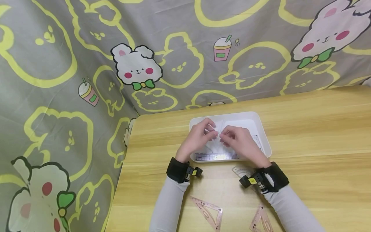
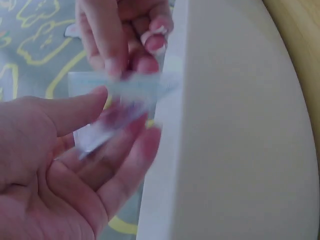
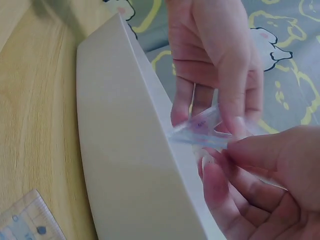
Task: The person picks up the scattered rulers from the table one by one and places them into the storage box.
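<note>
A small clear plastic piece with faint purple print is held between both hands above the white tray. A triangular opening shows in it, like that of a set square; blur leaves its full outline unclear. My left hand pinches it between thumb and fingers, the other fingers spread below. Opposite, my right hand pinches its edge between thumb and curled fingers. Inside the tray, a clear ruler lies along the near wall, and another marked clear piece lies at the right.
Two pink set squares, one at left and one at right, lie on the wooden table between the forearms. A clear protractor is partly covered by the right wrist camera. A patterned grey curtain hangs behind and left.
</note>
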{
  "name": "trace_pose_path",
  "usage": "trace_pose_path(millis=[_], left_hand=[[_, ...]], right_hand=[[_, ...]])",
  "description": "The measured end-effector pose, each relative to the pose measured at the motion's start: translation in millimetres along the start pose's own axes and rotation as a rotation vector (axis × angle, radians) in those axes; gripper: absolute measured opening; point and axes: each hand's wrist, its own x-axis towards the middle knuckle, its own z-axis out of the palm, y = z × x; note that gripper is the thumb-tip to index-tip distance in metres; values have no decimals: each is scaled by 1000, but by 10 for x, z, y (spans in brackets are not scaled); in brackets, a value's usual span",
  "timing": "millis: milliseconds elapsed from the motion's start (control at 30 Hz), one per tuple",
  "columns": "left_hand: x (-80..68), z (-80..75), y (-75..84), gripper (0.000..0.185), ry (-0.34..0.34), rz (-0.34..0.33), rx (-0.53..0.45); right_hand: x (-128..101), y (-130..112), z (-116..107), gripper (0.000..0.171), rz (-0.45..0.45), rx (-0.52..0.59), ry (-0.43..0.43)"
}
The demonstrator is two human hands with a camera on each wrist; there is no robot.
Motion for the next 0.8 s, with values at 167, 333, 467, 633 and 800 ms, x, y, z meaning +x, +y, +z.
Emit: trace_pose_path(millis=[167, 333, 467, 633, 800], left_hand=[[-24, -64, -32, 16, -116, -6, -9], [-19, -89, -47, 21, -95, -54, 20], [-14, -100, -53, 21, -2, -122, -4], [7, -88, -87, 19, 69, -151, 17], [25, -6, -136, 16, 96, -136, 150]], right_hand=[[11, 1, -16, 34, -16, 35, 121], [25, 28, -28, 17, -45, 20, 179], [27, 48, -36, 11, -7, 32, 167], [32, 63, -27, 7, 38, -12, 141], [10, 75, 2, 4, 75, -104, 58]])
